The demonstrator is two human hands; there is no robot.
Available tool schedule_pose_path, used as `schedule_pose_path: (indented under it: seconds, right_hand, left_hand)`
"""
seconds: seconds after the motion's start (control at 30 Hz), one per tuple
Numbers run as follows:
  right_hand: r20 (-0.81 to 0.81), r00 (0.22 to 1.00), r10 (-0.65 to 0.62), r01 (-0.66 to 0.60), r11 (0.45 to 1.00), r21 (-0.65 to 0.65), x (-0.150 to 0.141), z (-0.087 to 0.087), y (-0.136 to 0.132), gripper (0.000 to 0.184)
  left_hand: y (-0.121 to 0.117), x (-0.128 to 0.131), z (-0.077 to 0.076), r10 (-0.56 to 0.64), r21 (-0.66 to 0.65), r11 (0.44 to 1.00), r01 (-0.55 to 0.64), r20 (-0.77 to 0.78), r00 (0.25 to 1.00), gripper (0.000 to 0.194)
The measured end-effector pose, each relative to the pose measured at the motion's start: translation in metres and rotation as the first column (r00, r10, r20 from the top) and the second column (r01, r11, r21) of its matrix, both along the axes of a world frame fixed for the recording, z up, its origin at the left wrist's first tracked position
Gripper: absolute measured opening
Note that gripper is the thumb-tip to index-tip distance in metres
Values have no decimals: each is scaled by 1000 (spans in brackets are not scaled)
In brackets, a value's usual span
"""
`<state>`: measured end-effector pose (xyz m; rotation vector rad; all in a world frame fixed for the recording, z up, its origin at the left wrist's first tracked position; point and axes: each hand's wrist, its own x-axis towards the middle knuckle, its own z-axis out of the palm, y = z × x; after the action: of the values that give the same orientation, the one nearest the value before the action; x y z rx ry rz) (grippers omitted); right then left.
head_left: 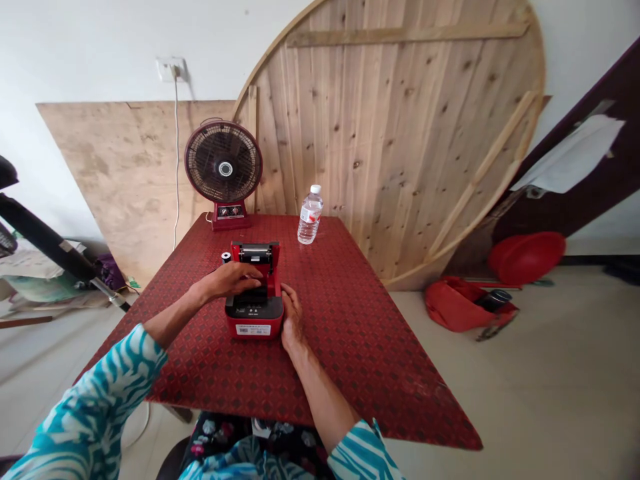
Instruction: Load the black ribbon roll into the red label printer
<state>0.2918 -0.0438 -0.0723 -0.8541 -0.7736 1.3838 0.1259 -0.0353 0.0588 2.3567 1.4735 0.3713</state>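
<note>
A small red and black receipt printer point(255, 325) sits on the table with its lid point(256, 253) raised at the back. A label with printed text is on its front face. My left hand point(231, 279) lies across the open compartment, fingers stretched out over and into it. I cannot see anything held in that hand, and the fingertips are partly inside the printer. Along the printer's right side, my right hand point(293, 317) is pressed with the fingers curled round the edge, holding it. Just behind my left hand stands a small white-topped roll point(226, 257), partly hidden.
The table point(345, 347) has a red patterned cover. At its far end stand a fan point(224, 163) and a water bottle point(309, 217). A round wooden board point(380, 133) leans on the wall. On the right floor are a red bag point(453, 307) and red basin point(527, 257).
</note>
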Motion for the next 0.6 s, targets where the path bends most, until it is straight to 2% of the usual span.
schedule_pose_path:
  seconds: [0.07, 0.2, 0.3, 0.4, 0.6]
  right_hand:
    - [-12, 1000, 1, -1, 1000, -6, -1, 3, -1, 40]
    - [-23, 1000, -18, 18, 1000, -23, -2, 8, -3, 38]
    - [-24, 1000, -14, 14, 1000, -26, -2, 8, -3, 37]
    - [-30, 1000, -7, 6, 1000, -27, -1, 6, -2, 36]
    - [-9, 1000, -12, 12, 1000, -12, -1, 1, 0, 35]
  left_hand:
    - [-22, -7, 5, 0, 8, 1000, -1, 132, 991, 29]
    - [-52, -9, 0, -68, 98, 994, 57, 110, 992, 28]
    - [-54, -6, -12, -74, 218, 974, 57, 69, 995, 17]
    - [-50, -3, -19, -69, 313, 948, 56, 32, 997, 17]
    - [-69, 5, -16, -87, 490, 865, 107, -64, 994, 22]
